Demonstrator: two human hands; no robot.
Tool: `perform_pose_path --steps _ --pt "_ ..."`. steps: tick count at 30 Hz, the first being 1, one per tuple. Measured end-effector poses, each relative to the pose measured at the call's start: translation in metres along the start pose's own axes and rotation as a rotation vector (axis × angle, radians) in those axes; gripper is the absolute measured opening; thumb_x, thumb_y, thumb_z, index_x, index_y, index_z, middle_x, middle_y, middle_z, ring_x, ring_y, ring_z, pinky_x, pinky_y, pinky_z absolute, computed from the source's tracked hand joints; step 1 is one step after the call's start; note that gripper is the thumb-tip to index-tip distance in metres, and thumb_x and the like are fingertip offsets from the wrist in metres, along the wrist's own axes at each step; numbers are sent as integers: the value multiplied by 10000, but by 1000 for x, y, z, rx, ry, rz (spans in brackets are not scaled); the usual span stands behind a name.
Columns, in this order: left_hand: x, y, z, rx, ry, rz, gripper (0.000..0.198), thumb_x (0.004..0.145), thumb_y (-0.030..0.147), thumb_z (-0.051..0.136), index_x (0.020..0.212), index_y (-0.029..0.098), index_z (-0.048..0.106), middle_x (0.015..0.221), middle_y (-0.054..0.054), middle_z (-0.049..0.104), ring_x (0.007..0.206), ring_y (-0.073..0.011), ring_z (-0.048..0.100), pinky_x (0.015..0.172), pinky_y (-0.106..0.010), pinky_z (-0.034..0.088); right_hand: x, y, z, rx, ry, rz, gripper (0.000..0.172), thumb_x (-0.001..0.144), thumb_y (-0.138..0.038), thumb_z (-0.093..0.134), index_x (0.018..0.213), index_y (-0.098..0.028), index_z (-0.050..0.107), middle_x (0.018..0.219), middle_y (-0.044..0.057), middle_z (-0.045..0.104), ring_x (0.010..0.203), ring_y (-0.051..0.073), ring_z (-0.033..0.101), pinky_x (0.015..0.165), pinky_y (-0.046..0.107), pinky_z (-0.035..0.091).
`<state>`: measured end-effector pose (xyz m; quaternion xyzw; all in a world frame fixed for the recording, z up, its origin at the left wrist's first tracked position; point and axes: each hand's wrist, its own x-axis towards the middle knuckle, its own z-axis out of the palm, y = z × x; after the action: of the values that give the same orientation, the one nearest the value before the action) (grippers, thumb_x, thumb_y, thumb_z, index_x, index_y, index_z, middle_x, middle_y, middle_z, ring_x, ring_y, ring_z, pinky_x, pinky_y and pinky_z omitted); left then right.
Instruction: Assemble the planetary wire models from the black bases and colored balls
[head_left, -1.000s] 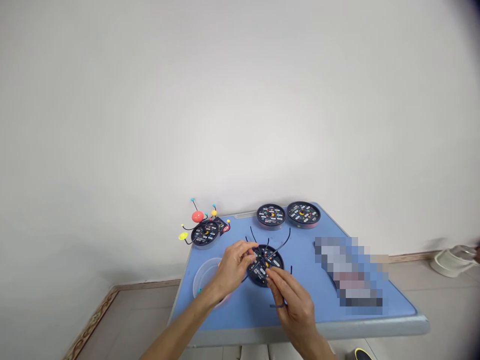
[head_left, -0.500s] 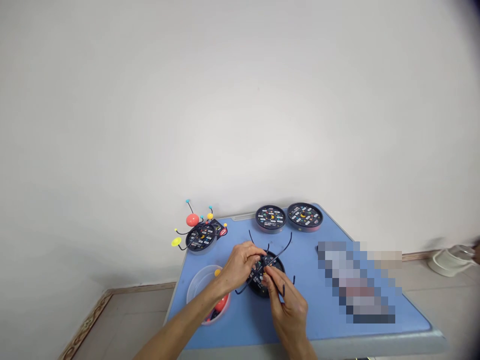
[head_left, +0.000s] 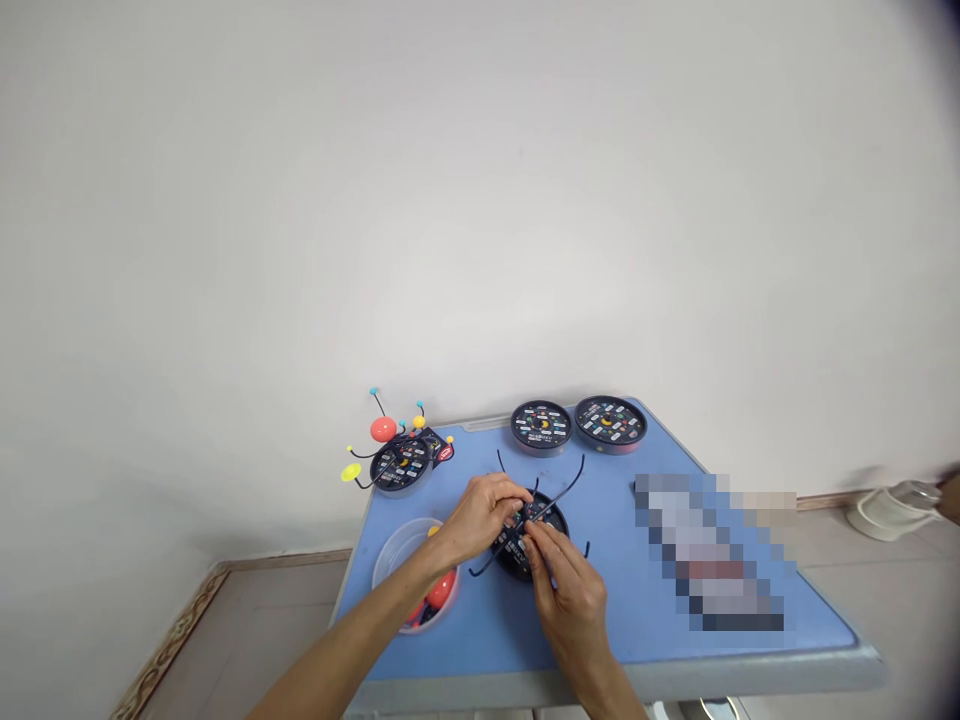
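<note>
A round black base (head_left: 517, 562) printed with small coloured pictures lies on the blue table, with thin black curved rods (head_left: 564, 492) spreading out above it. At the centre of these rods, my left hand (head_left: 484, 515) is closed in a pinch from the left. My right hand (head_left: 571, 600) pinches from the front right, its fingertips close to the left ones. The fingers hide the exact spot where the rods meet. Left of the base, partly behind my left forearm, a clear plastic tub (head_left: 384, 562) holds red and yellow balls and dark pieces.
At the back left stands a model (head_left: 383, 429) with coloured balls on rods, beside a dark card (head_left: 444, 452). Two more round bases (head_left: 541, 426) sit at the back edge. A blurred-out flat object (head_left: 712, 555) lies on the right. A white wall rises behind the table.
The dark rod end that crossed in front of my right hand no longer shows there. Both hands stay at the rods' centre. The whole view has shifted slightly.
</note>
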<state>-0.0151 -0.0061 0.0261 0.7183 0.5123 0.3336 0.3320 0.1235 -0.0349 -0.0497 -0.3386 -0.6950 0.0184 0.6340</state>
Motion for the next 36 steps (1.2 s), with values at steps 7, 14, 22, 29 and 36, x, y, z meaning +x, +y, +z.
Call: perform_pose_path --steps 7,14,22,29,36 --pt "5 -3 -1 -6 -54 -57 255 823 133 490 869 141 741 850 -41 622 589 -104 570 611 -239 500 -11 5 3 -63 -27 -56 244 910 -100 536 1127 -139 640 951 129 739 886 216 705 767 355 614" --pt "11 -8 -4 258 -152 60 303 819 63 481 909 181 746 831 -32 623 734 -132 571 727 -249 454 -15 5 4 -120 -83 -92 215 912 -102 531 1103 -108 629 936 156 723 853 235 696 719 377 619" --pt "12 -5 -4 234 -149 -6 240 790 78 564 898 176 754 823 -25 645 718 -126 570 695 -230 444 -16 13 -4 -111 -221 -107 400 896 -30 406 1249 -137 560 1013 153 701 940 233 678 763 370 606" --pt "6 5 -13 220 -120 -53 367 773 50 549 1090 159 698 846 -22 665 756 -133 586 746 -235 462 -28 16 -34 -156 -295 -90 537 931 -59 322 1458 -163 331 1028 146 705 872 214 706 698 329 604" --pt "-49 49 -64 167 -28 -31 241 854 162 513 998 185 705 843 -11 650 660 -113 564 639 -223 441 -33 -5 -98 -292 -265 -45 428 950 -227 476 1378 -198 461 904 90 747 705 213 721 626 292 566"
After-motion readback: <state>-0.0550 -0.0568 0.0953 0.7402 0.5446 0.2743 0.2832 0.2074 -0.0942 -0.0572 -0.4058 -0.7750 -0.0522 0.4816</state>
